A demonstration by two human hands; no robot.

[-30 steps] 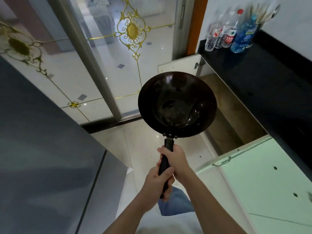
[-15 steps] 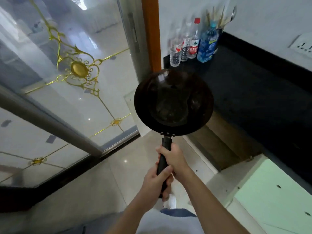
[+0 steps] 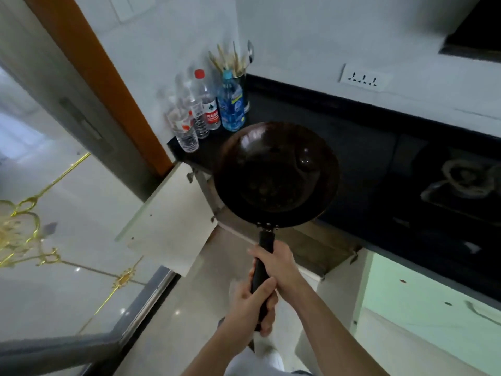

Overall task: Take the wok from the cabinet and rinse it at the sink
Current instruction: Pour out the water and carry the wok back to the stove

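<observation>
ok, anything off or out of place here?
Only the cabinet: its white door and green door both hang wide open under the black counter. Nothing spilled; wok looks intact, left hand and right hand gripping its handle.

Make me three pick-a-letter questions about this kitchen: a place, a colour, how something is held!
1. Where do the bottles stand? A) floor B) black counter C) inside the cabinet
2. What colour is the clear bottle's cap beside the blue bottle? A) red B) green C) yellow
3. How is the wok held? A) one hand B) both hands on its handle C) by the rim
Answers: B, they crowd the counter's end; A, it is red; B, left hand and right hand both grip the handle.
</observation>
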